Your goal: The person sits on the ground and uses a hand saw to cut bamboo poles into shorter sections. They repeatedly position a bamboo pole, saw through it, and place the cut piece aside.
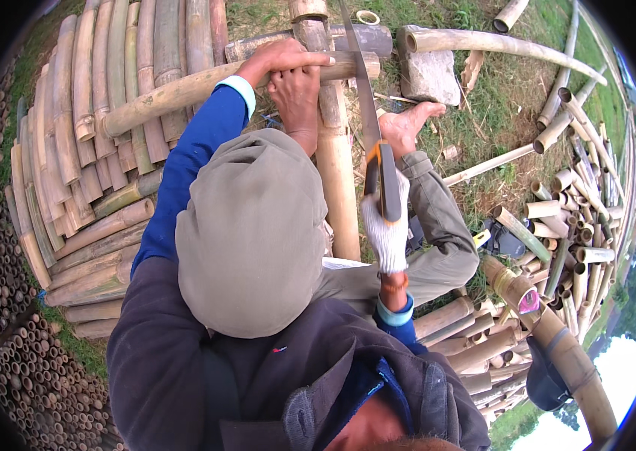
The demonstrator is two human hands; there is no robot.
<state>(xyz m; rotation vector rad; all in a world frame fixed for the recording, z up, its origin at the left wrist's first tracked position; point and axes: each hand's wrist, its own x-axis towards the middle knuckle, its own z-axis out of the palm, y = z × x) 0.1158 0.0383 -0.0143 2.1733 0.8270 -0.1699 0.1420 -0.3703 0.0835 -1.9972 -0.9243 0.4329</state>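
Note:
A bamboo pole (pixel 175 95) lies slantwise ahead of me. My left hand (pixel 279 59) is closed over it from above, one finger stretched along the pole. My bare left foot (pixel 297 105) presses on the same pole just below that hand. In a white knitted glove, my right hand (pixel 389 229) grips the black and orange handle of a hand saw (pixel 367 113). The saw's blade points away from me and crosses the pole close to its right end. Beneath, a thick bamboo support (pixel 339 188) runs lengthwise, with a shorter bamboo crosspiece (pixel 374 40) behind the pole.
Split or cut bamboo lengths (pixel 100 83) are stacked at left. A grey stone (pixel 429 71) sits beyond my right foot (pixel 404 126). Several short bamboo offcuts (pixel 558 218) heap at right, near a thick bamboo post (pixel 558 338) with a dark cap-like item (pixel 546 379) hanging on it.

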